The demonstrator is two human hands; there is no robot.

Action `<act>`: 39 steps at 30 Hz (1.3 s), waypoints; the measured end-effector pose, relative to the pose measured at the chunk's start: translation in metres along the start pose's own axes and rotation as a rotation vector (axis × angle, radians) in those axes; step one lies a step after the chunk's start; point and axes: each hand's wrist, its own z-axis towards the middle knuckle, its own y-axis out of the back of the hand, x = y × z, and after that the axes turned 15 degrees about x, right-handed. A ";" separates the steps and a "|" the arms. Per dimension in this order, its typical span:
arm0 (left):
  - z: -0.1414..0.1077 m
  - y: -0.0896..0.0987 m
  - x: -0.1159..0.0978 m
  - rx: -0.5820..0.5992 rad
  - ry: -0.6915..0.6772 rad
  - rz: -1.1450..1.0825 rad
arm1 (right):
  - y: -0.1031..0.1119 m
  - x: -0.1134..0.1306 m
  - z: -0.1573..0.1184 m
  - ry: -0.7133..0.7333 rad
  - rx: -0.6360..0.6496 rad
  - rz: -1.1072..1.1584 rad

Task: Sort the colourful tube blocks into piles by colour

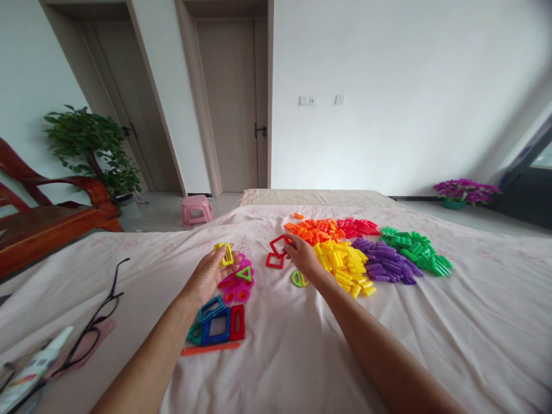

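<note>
Grasping a yel frame [223, 253] w/ thumb & fingers, L hand [208, 276] is right by the pink pcs [235, 287], which have a grn triangle [244, 279] on top. R hand [302, 256] grip is pinched on the R side of a red sq [276, 238]; 2nd sq [274, 267], also red, just below, seemingly touching; can't tell if joined. Rounded grn pc [294, 279] under R hand, part hidden.

Nearer the person, past the pink pcs: blue sq [215, 340], red rect [242, 322] at its R side, teal rect [222, 305] at its upper L, orange stick [211, 348] along the bottom.

R of R hand, blocks by colour: orange pile [317, 232], red pile [357, 227] adj., yel pile [338, 261] in front, purple pile [386, 261] R of that, grn pile [414, 250] farthest R.

L side of cloth [280, 351]: specs [92, 326], white tube [38, 365]. Can't tell what's under cloth.

Bkgd: pink stool [197, 210], wood chair [102, 221] & plant [86, 141] L, 2 doors [228, 103], wall switches [303, 100], purple flowers [468, 190] far R.
</note>
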 end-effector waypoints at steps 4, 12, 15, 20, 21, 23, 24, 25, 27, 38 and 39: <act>0.000 0.001 0.003 -0.010 0.044 0.017 | 0.002 -0.018 0.006 -0.059 0.070 -0.116; -0.003 -0.005 0.005 -0.011 0.167 0.082 | -0.007 -0.021 0.019 0.046 0.149 -0.353; -0.003 -0.005 0.006 0.018 0.170 0.100 | -0.006 -0.024 0.018 0.046 0.140 -0.419; -0.006 -0.008 0.006 0.065 0.184 0.172 | -0.009 -0.017 0.006 -0.062 0.182 -0.544; -0.007 -0.009 0.006 0.081 0.187 0.189 | -0.010 -0.015 0.004 -0.070 0.200 -0.587; -0.008 -0.012 0.006 0.124 0.192 0.223 | -0.011 -0.011 0.001 -0.042 0.247 -0.661; -0.009 -0.014 0.007 0.145 0.194 0.246 | -0.012 -0.010 0.000 -0.021 0.258 -0.687; -0.009 -0.016 0.008 0.164 0.192 0.274 | -0.011 -0.010 0.000 -0.006 0.260 -0.707; -0.009 -0.021 0.013 0.184 0.162 0.357 | -0.010 -0.011 0.000 -0.007 0.238 -0.731; -0.010 -0.053 0.050 0.264 -0.039 0.809 | -0.003 -0.013 -0.003 0.065 0.085 -0.663; -0.009 -0.051 0.045 0.276 -0.050 0.829 | -0.003 -0.014 -0.004 0.068 0.080 -0.652</act>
